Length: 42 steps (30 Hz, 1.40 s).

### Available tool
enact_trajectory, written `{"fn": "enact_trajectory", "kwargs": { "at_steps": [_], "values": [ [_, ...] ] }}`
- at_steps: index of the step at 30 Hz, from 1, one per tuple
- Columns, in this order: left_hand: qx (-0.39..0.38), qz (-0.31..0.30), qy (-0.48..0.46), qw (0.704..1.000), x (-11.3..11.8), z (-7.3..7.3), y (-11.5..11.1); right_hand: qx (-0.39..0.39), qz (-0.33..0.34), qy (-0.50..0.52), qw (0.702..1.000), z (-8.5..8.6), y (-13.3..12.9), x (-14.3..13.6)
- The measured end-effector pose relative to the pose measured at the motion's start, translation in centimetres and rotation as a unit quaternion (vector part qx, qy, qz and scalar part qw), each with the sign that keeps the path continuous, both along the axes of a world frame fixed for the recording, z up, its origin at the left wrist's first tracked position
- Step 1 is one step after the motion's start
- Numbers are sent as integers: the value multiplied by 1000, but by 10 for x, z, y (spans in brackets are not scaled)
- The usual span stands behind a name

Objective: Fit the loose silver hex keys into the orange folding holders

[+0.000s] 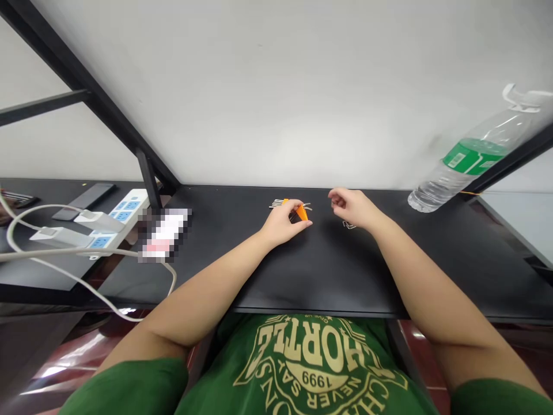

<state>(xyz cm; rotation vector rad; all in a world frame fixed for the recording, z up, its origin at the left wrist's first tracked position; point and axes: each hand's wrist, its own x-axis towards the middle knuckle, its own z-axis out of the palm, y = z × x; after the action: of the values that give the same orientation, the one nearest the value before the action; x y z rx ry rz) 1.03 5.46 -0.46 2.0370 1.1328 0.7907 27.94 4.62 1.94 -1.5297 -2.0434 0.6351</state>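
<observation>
My left hand (283, 223) is closed around an orange hex key holder (301, 213), thumb and fingers on its sides. Several silver hex keys (277, 203) stick out of the holder on the left, and short ends show on its right. To the right, my right hand (349, 206) is held over the black table with its fingers curled in; whether anything is between them is hidden. A few loose L-shaped hex keys (349, 225) lie on the tabletop just below my right hand, partly covered by it.
A large water bottle (458, 161) with a green label leans at the right. On the left lie a blurred-out phone (167, 233) on a cable, a white power strip (125, 213) with plugged-in chargers, and a dark flat device (84, 200). A black metal frame (149, 178) rises there.
</observation>
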Motion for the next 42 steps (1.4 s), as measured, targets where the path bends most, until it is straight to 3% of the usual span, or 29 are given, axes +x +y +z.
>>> {"fn": "enact_trajectory", "kwargs": {
  "at_steps": [2, 5, 9, 28, 37, 42],
  "values": [
    [2, -3, 0, 1000, 0, 0, 0, -6, -11, 143, 990, 0, -4, -12],
    [-1, -4, -5, 1000, 1, 0, 0, -21, -15, 319, 947, 2, -12, -32],
    [2, -11, -12, 1000, 0, 0, 1, -25, -16, 399, 916, 4, -20, -51],
    [13, -41, -20, 999, 2, 3, -1, -6, -25, 427, 904, -3, -23, -61],
    [15, -37, -48, 998, 3, 4, -3, 67, 20, 297, 952, -18, -18, -60],
    [13, -37, -64, 997, 2, 0, -2, 110, 53, 240, 963, -28, -15, -58]
  ]
}}
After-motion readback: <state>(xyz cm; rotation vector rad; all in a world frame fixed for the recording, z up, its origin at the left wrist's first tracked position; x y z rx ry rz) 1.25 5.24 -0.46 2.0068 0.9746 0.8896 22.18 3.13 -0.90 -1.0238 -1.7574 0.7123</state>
